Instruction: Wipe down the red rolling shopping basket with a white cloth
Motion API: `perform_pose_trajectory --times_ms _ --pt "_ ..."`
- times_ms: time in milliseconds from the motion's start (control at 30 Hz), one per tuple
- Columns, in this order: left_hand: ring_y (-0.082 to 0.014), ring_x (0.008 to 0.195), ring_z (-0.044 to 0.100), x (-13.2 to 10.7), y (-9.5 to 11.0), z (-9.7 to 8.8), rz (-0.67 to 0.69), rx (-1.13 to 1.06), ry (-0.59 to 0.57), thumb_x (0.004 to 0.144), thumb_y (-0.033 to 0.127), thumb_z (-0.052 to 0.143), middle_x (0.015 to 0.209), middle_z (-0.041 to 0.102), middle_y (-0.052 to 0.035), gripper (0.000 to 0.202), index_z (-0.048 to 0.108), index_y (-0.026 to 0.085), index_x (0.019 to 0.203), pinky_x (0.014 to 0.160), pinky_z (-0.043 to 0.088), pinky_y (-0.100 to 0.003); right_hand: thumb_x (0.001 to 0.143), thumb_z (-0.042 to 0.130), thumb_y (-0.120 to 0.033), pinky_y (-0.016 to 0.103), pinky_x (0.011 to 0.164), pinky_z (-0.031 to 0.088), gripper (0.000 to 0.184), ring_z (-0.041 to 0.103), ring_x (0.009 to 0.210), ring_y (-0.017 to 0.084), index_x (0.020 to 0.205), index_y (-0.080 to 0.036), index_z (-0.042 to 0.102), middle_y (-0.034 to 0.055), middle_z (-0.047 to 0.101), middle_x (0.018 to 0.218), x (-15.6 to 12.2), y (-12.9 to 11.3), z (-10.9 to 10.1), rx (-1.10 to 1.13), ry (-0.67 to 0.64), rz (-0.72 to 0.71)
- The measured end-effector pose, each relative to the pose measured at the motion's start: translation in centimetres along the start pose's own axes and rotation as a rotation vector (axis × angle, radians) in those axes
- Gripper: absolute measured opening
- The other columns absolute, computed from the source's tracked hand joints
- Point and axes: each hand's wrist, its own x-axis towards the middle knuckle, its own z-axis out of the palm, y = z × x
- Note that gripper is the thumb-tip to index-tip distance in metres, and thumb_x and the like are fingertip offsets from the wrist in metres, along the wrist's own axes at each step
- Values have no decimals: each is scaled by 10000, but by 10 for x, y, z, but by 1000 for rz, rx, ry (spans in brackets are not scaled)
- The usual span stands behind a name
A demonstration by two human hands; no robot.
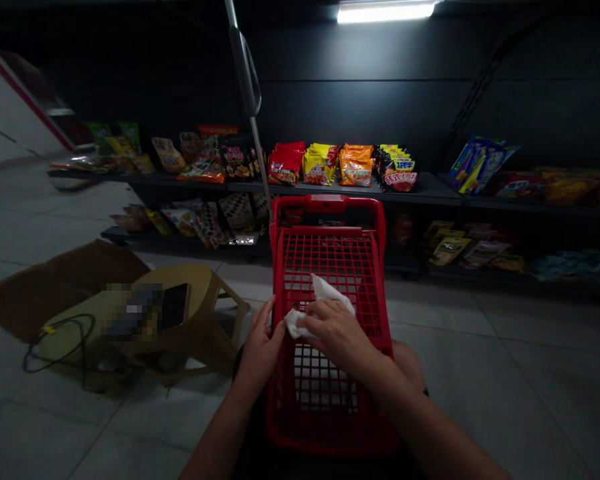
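A red plastic shopping basket (330,430) with a grid of square openings is in front of me, close to my body. My left hand (260,347) is at its left rim, with the thumb on the near side and the fingers along the edge, gripping it. In my right hand (340,333) is a crumpled white cloth or tissue (330,291), pressed against the basket's grid. Part of the white piece sticks up beyond my knuckles, and another part shows beside my fingertips.
Dark shelves (435,189) ahead carry bagged snacks (357,165). A metal rod with a dark grip (245,70) rises behind the basket's left side. At left, a yellowish plastic stool (203,293) bears a phone (174,307); a black cable (83,333) and brown cardboard (55,280) are nearby.
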Motion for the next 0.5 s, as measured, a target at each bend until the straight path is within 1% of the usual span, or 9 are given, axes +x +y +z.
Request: perform_pose_trajectory --times_ms 67,133,167,233,300,367,433,500 --pt "-246 1127 657 -3 4 -4 -131 -136 -93 884 380 574 1492 480 -134 661 375 228 1495 958 553 -410 867 704 -330 425 971 425 196 563 1098 247 1053 -268 699 63 634 1160 -13 16 -12 -22 -18 92" --pt "-245 1016 704 -6 10 -9 -248 -287 -201 876 413 592 1406 571 -144 777 250 224 1547 875 591 -409 865 699 -336 438 953 435 162 571 1053 248 1011 -268 720 73 628 1131 -28 34 -25 -45 -32 168" --pt "-248 993 712 -7 13 -11 -282 -338 -247 867 418 608 1366 606 -145 829 200 222 1562 854 598 -411 868 691 -334 442 941 439 150 574 1027 247 997 -267 727 76 629 1108 -35 40 -31 -54 -34 196" --pt "-255 1006 709 -8 17 -15 -299 -368 -304 843 403 649 1356 614 -149 897 158 221 1572 859 598 -421 878 672 -330 437 918 444 140 574 988 240 988 -268 733 73 633 1065 -41 42 -37 -54 -33 212" --pt "-261 1060 691 -7 19 -17 -267 -334 -324 824 374 676 1415 564 -157 920 163 226 1572 898 584 -434 898 648 -335 415 904 441 153 567 986 231 1010 -268 727 67 632 1053 -35 31 -35 -15 -23 184" --pt "-276 1157 646 -7 19 -18 -204 -279 -318 805 344 695 1485 488 -163 929 182 222 1570 968 547 -450 912 632 -359 396 910 428 191 555 1005 225 1066 -274 710 63 626 1066 -18 11 -26 39 -12 130" --pt "-291 1294 547 -7 17 -20 -123 -190 -312 786 313 708 1542 415 -152 929 210 216 1565 1068 469 -461 912 632 -377 393 922 409 228 540 1033 229 1109 -278 690 65 615 1075 4 -11 -13 50 -29 65" --pt "-282 1413 410 -7 13 -22 -48 -78 -303 785 285 700 1582 355 -128 905 235 215 1559 1158 359 -451 896 649 -366 407 931 392 235 529 1036 241 1107 -265 680 67 606 1052 22 -27 -1 6 -74 10"
